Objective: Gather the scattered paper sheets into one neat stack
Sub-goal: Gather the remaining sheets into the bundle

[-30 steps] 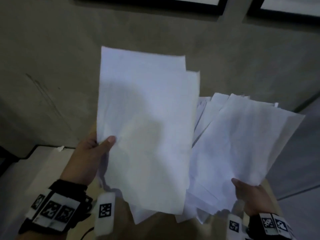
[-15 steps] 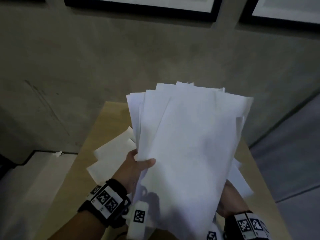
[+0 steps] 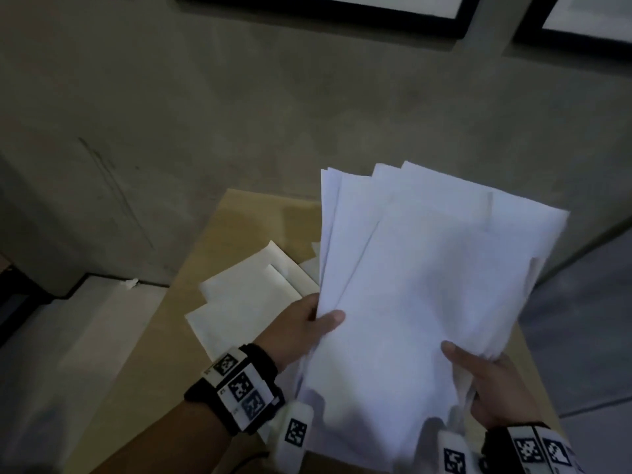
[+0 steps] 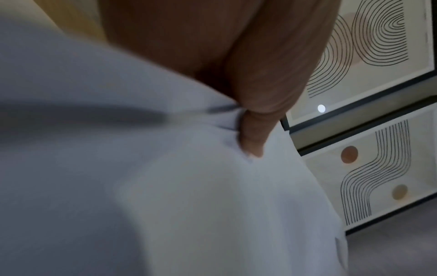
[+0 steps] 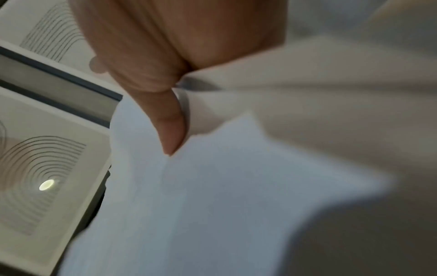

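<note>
hands raised over table, left hand and right hand each pinching paper sheets – thumbs on top

held sheets: white paper, matt, smooth; thin, bending softly where the left hand and right hand pinch it; edges fanned, uneven.
loose sheets: paper, matt, off-white in this light, flat on the desk near its left edge.
desk: light wood-look top, smooth, faint sheen at far edge.
wall: grey, matt, concrete-like, slightly mottled; one thin dark scratch line.
framed prints: black frames, smooth; glazing glossy, a bright light spot reflected in it; line art on pale matt paper.
wrist bands: black strap, white matt marker tags; material cannot tell.
</note>
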Tool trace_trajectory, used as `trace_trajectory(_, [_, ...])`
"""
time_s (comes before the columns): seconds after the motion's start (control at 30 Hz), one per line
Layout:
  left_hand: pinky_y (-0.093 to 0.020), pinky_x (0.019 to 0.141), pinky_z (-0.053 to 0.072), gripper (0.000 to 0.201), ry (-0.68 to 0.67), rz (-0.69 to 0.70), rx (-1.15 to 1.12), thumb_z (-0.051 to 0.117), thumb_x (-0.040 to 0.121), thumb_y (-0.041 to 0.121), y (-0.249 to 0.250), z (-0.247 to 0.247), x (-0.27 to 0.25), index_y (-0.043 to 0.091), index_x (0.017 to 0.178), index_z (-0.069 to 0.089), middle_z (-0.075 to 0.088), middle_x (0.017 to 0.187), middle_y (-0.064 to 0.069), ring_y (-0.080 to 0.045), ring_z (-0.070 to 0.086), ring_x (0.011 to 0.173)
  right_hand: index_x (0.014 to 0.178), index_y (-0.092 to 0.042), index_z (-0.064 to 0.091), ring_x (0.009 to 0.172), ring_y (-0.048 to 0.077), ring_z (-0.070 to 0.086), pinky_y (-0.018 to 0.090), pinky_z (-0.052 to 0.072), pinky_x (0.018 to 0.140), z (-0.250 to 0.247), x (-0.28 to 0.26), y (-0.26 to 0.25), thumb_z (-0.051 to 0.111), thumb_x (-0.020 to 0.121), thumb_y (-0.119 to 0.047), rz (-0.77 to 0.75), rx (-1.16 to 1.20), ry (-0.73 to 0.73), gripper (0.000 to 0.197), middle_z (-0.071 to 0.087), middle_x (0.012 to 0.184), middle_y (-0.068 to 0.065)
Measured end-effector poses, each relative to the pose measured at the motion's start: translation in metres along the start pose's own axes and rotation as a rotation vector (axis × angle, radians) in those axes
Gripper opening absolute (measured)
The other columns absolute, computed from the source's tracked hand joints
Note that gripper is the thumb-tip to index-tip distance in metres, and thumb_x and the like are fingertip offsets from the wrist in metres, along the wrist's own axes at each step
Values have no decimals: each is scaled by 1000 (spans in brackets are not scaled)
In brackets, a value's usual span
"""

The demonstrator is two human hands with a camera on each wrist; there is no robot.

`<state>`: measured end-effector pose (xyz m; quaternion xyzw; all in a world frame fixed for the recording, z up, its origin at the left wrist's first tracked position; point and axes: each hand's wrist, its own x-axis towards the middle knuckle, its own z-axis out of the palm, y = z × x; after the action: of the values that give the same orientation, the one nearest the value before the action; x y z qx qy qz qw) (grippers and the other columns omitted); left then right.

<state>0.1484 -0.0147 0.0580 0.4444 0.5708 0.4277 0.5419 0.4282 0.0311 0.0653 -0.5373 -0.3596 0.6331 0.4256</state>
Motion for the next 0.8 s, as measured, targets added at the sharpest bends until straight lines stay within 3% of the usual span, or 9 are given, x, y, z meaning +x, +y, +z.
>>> trace_trajectory(0.1, [-34, 83, 49, 45, 92, -147, 129, 46, 87, 57, -18, -4, 2, 21, 110, 59, 65, 102, 2, -16, 61, 91, 99, -8, 68, 70, 28, 73, 42, 57, 67, -20, 5, -1, 63, 80, 2, -4, 35, 109, 22, 76, 94, 11])
trace_trajectory(0.23, [-47, 107, 32, 77, 342, -552, 728, 47, 81, 64, -84, -36, 6, 27, 144, 23, 27, 151, -13, -39, 30, 135, 115, -1, 62, 68, 27, 73, 43, 54, 78, -43, 9, -1, 72, 74, -14, 129, 125, 176, 44, 75, 84, 11])
trace_trajectory(0.3, [-51, 114, 18, 90, 380, -671, 840, 47, 81, 63, -102, -48, -1, 25, 149, 3, -4, 158, -23, -46, 8, 142, 108, -9, 69, 81, 30, 73, 47, 53, 86, -52, 8, 3, 86, 53, -23, 175, 184, 185, 59, 73, 98, 14])
trace_trajectory(0.37, [-47, 113, 20, 91, 438, -659, 830, 53, 83, 54, -106, -54, 0, 25, 150, -2, -15, 156, -26, -47, 9, 142, 118, -7, 65, 103, 36, 67, 57, 45, 97, -64, 14, 14, 94, 34, -30, 195, 212, 239, 92, 68, 117, 18])
trace_trajectory(0.47, [-44, 101, 36, 83, 636, -525, 752, 60, 82, 29, -102, -62, 5, 32, 149, 10, -8, 157, -19, -46, 29, 131, 123, -3, 61, 100, 35, 68, 51, 50, 92, -60, 10, 14, 93, 35, -29, 155, 199, 235, 97, 66, 119, 20])
trace_trajectory(0.53, [-44, 97, 39, 80, 734, -420, 599, 63, 80, 13, -103, -70, 12, 27, 147, 21, -5, 155, -20, -46, 33, 126, 117, 2, 62, 71, 17, 74, 29, 59, 60, -39, -4, -1, 81, 64, -14, 97, 146, 201, 58, 73, 105, 15])
trace_trajectory(0.6, [-44, 94, 42, 74, 840, -293, 369, 62, 80, 5, -101, -78, 18, 20, 144, 28, 2, 154, -17, -43, 37, 122, 110, 5, 60, 44, -1, 64, 10, 46, 38, -32, -12, -12, 59, 85, 5, 51, 85, 235, 25, 77, 74, 1])
trace_trajectory(0.7, [-42, 92, 43, 77, 954, -247, 114, 66, 81, 12, -97, -89, 34, 20, 144, 23, 22, 142, -14, -40, 43, 119, 106, -5, 52, 41, -15, 57, 1, 40, 40, -26, -17, -17, 56, 90, 0, 80, 78, 129, 18, 61, 41, -26])
trace_trajectory(0.8, [-47, 97, 39, 99, 897, -453, 357, 76, 71, 27, -96, -87, 38, 18, 147, 13, 28, 140, -23, -43, 42, 120, 108, -1, 60, 48, 0, 66, 12, 50, 42, -44, -4, 0, 72, 78, -7, 2, 86, 188, 33, 74, 60, -7])
